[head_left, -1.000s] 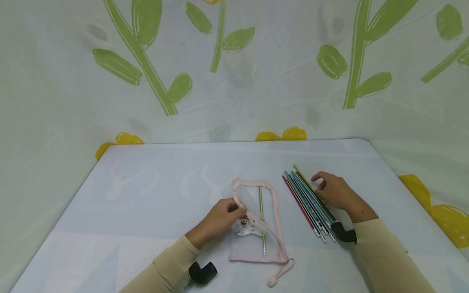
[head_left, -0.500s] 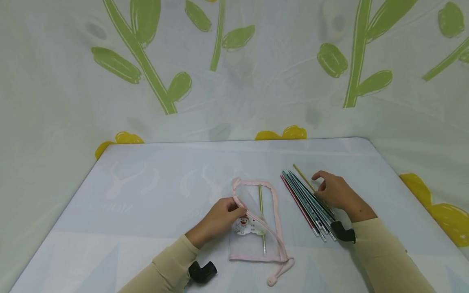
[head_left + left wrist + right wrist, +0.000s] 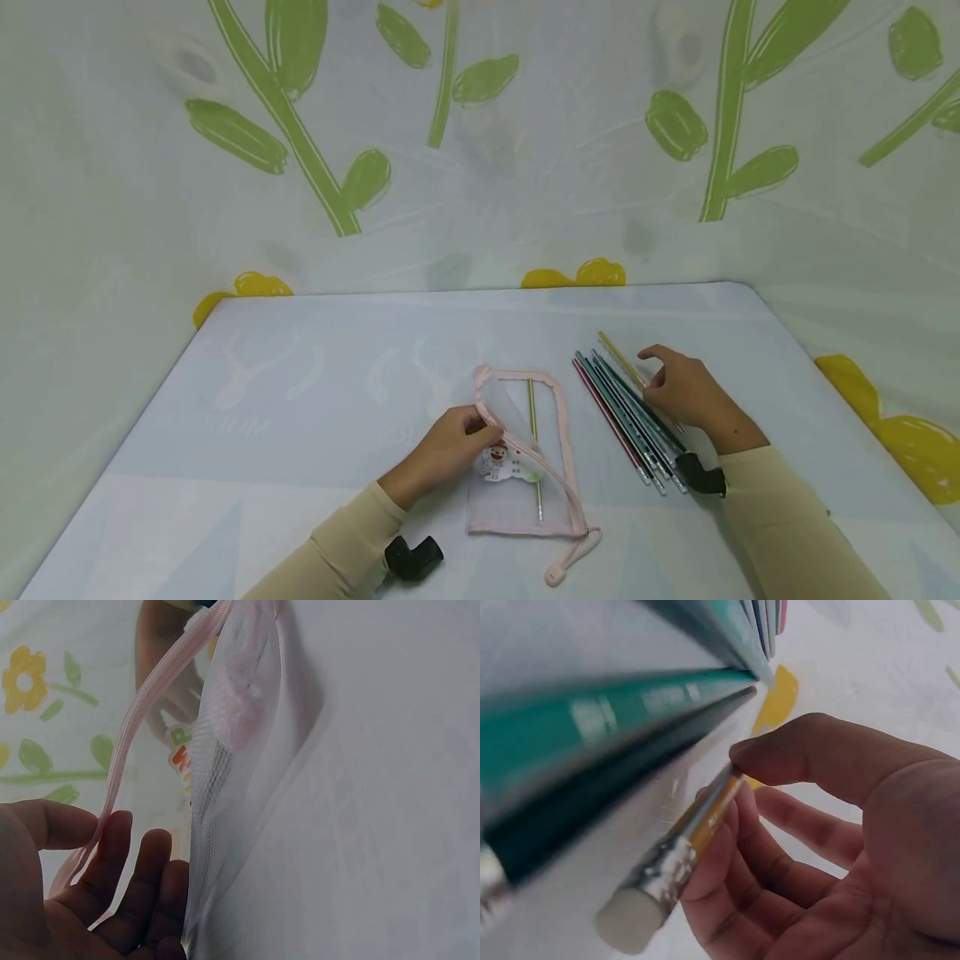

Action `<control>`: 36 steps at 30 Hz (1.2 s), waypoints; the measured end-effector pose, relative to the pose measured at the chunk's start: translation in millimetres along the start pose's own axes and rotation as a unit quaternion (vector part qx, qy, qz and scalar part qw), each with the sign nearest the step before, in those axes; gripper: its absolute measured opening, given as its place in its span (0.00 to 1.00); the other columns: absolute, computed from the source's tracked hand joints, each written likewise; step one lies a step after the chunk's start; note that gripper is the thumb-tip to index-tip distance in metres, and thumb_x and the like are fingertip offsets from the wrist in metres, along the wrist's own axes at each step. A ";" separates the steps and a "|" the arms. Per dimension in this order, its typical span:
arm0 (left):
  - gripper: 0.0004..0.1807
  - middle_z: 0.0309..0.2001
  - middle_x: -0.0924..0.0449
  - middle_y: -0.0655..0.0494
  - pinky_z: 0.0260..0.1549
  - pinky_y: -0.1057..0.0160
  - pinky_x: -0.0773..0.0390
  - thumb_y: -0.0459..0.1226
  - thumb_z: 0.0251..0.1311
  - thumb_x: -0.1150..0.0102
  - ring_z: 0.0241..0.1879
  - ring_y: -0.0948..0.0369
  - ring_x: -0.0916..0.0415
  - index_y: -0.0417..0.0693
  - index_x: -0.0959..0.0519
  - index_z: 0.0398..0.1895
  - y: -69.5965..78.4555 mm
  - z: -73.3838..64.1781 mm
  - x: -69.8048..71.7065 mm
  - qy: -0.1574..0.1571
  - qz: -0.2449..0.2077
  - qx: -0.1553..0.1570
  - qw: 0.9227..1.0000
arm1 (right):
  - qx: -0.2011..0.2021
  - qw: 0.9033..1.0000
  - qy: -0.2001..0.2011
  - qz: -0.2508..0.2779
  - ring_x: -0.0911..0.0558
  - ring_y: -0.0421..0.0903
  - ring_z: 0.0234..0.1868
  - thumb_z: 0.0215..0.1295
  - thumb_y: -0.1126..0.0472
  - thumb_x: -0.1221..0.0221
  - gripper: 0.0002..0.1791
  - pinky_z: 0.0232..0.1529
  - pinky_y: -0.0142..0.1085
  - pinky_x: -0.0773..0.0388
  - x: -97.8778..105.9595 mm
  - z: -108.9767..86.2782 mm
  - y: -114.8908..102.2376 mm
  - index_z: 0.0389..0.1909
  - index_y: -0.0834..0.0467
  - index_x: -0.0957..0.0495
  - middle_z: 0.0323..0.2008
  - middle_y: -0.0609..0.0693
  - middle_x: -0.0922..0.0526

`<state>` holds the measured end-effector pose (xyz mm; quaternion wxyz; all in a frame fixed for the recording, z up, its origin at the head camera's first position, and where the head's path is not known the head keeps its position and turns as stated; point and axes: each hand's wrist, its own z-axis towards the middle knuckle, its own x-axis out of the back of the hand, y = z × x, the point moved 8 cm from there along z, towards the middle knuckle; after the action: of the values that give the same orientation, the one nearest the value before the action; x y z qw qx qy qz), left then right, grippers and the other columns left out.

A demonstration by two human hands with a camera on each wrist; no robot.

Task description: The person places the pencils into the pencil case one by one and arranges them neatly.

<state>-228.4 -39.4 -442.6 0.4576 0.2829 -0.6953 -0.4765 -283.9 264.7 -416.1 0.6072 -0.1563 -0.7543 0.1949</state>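
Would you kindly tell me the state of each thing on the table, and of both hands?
White mesh pouch with pink trim: open, edge lifted
Slim yellow pencil inside it: lying lengthwise
Pink cord pull with bobble: lying loose
Teal, dark and red pencils: bunched, lying down
Yellow pencil with white eraser: held
Left hand: pinching the pouch's trim
Right hand: pinching the yellow pencil with white eraser
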 end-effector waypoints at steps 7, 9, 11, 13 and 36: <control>0.13 0.36 0.17 0.55 0.42 0.63 0.27 0.42 0.69 0.48 0.39 0.63 0.27 0.44 0.17 0.40 1.0 -0.2 0.6 0.003 0.003 0.001 1.000 | 0.033 0.998 0.046 0.008 0.25 0.46 0.27 0.62 0.68 0.43 0.32 0.24 0.37 0.26 13.6 -4.3 -9.0 0.68 0.66 0.36 0.35 0.59 0.19; 0.13 0.37 0.17 0.55 0.42 0.63 0.27 0.42 0.69 0.47 0.39 0.64 0.27 0.43 0.17 0.40 1.0 -0.1 0.8 0.005 0.004 0.000 1.000 | 0.039 0.998 0.055 0.013 0.26 0.46 0.27 0.62 0.68 0.44 0.32 0.24 0.37 0.27 16.3 -5.0 -11.1 0.69 0.67 0.37 0.36 0.59 0.20; 0.13 0.37 0.17 0.54 0.41 0.64 0.27 0.42 0.68 0.47 0.38 0.64 0.27 0.43 0.17 0.40 -0.3 0.0 0.5 0.005 0.003 0.003 1.000 | 0.038 0.998 0.056 0.018 0.25 0.47 0.28 0.63 0.67 0.44 0.33 0.24 0.37 0.27 17.3 -5.6 -12.1 0.69 0.66 0.37 0.37 0.58 0.20; 0.13 0.36 0.17 0.54 0.40 0.64 0.27 0.42 0.68 0.46 0.38 0.64 0.27 0.42 0.17 0.40 -1.2 0.0 0.2 0.005 0.002 0.005 1.000 | 0.036 0.997 0.058 0.026 0.25 0.47 0.30 0.63 0.67 0.43 0.33 0.24 0.37 0.27 18.1 -6.3 -13.5 0.70 0.66 0.37 0.37 0.58 0.21; 0.13 0.38 0.17 0.55 0.44 0.64 0.26 0.42 0.69 0.48 0.40 0.64 0.26 0.44 0.17 0.40 0.7 1.3 -0.3 0.001 0.008 -0.004 1.000 | 0.066 0.963 0.008 0.262 0.22 0.47 0.26 0.67 0.69 0.48 0.35 0.31 0.39 0.18 10.7 -9.4 -38.9 0.74 0.58 0.46 0.37 0.60 0.27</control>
<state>-229.5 -38.4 -442.2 0.4628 0.2760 -0.6953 -0.4756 -277.0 236.7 -386.4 0.5500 -0.3096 -0.6674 0.3953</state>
